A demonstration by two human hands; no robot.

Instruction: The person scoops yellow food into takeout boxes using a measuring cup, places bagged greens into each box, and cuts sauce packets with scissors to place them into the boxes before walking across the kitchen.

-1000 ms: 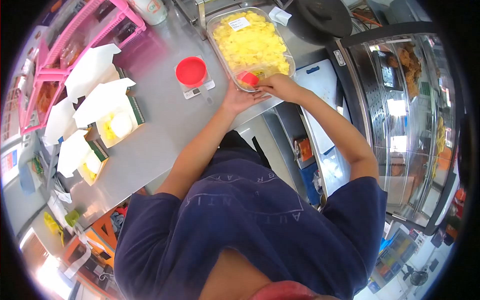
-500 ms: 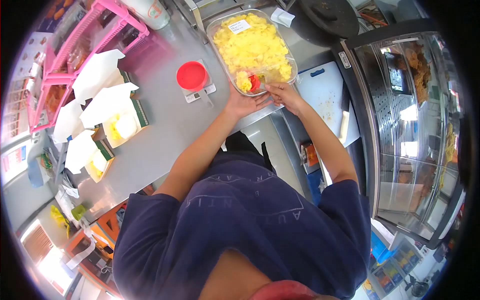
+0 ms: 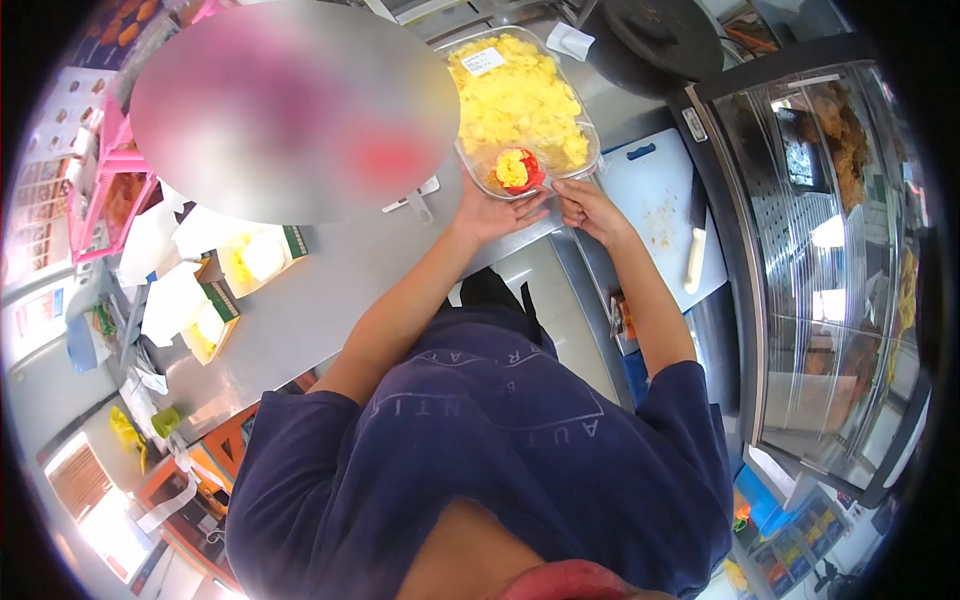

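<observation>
A clear plastic tray (image 3: pixel 592 158) full of yellow, scrambled-egg-like crumbles (image 3: pixel 520 90) lies at the top centre, with a white label on it. At its near left corner is my left hand (image 3: pixel 488 212), fingers stretched out beneath the rim and thumb side against the wall. My right hand (image 3: pixel 592 208) is closed on the handle of a red measuring scoop (image 3: pixel 532 178). The scoop sits inside the tray's near end, heaped with the yellow food.
Open white food boxes (image 3: pixel 262 258) with yellow and white food stand on the left counter. A cutting board (image 3: pixel 650 215) bearing a knife (image 3: pixel 696 240) lies right, beside a glass display case (image 3: pixel 830 270). A blurred oval hides the upper left; a pink rack (image 3: pixel 115 200) shows past it.
My right hand has raised and tilted the scoop, which now shows a full heap of yellow food. My left hand stays at the tray corner. The blurred oval has appeared.
</observation>
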